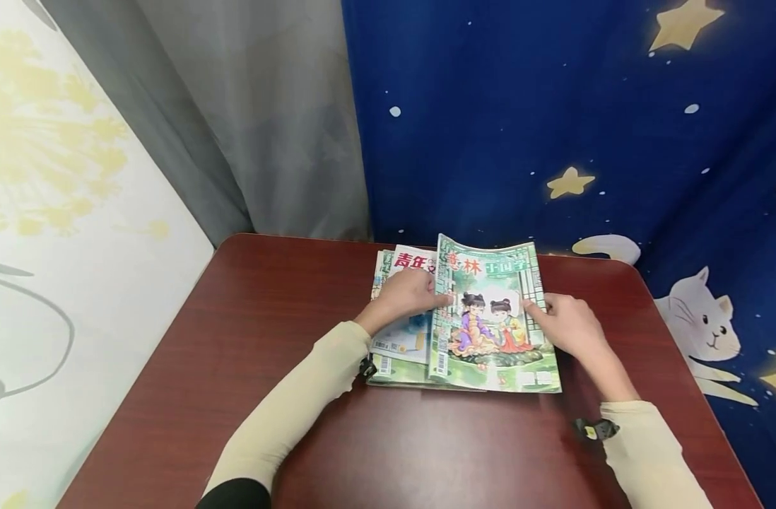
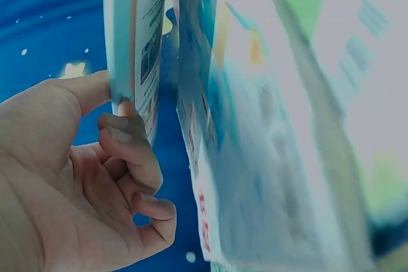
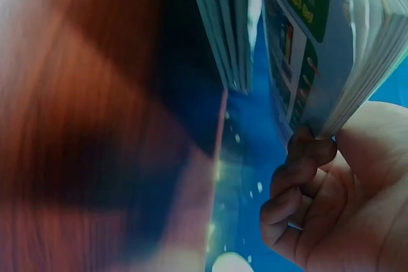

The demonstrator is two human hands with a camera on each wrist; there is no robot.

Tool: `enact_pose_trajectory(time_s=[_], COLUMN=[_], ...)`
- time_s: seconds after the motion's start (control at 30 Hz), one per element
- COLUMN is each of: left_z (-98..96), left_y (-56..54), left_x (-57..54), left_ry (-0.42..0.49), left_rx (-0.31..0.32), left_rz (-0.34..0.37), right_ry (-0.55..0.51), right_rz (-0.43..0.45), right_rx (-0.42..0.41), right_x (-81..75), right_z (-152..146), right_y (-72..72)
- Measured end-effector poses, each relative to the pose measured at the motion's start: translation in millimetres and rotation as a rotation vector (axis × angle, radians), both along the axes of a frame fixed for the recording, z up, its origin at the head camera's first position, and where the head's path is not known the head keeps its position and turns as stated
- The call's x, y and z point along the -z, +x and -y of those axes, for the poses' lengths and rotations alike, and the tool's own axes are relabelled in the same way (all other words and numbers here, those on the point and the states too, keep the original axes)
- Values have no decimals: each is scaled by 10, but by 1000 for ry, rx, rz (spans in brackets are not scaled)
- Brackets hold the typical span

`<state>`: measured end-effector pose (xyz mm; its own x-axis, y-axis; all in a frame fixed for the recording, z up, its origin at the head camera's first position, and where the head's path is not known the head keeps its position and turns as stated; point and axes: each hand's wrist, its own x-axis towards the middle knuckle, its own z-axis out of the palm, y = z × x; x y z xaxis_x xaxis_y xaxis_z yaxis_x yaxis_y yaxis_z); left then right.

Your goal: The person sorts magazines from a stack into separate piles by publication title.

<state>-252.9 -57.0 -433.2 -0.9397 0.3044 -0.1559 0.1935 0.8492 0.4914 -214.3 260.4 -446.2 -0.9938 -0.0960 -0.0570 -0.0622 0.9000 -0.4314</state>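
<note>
A green magazine [image 1: 492, 318] with two cartoon children on its cover is held up between both hands, over other magazines. My left hand [image 1: 407, 293] pinches its spine side between thumb and fingers. On the opposite edge, my right hand [image 1: 569, 325] grips the page side, thumb on the cover. The left wrist view shows the raised spine [image 2: 122, 36] apart from the magazine below. In the right wrist view, the fingers [image 3: 299, 164] are curled at the back cover. Beneath lie a pale blue magazine [image 1: 401, 346] with a red title and a green magazine [image 1: 403, 371], both partly covered.
The stack lies on a dark red wooden table [image 1: 286, 304] near its far edge. Behind hang a grey curtain [image 1: 286, 127] and a blue curtain [image 1: 490, 127] with stars and a white cat. A white patterned wall [image 1: 76, 233] stands at the left.
</note>
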Motion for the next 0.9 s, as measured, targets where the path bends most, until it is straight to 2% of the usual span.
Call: enact_pose_trajectory(time_s=[0.23, 0.53, 0.7, 0.9], left_z=[-328, -765, -999, -1225], left_y=[-135, -251, -265, -240], left_x=[-8, -40, -24, 80], left_ry=[-30, -103, -191, -300], left_rx=[52, 129, 139, 138], left_rz=[42, 44, 55, 19], right_ry=[-30, -20, -16, 11], right_rz=[-18, -46, -30, -6], right_rx=[30, 80, 104, 104], right_x=[-66, -55, 24, 110], right_z=[-332, -744, -936, -1101], right_y=[17, -13, -13, -36])
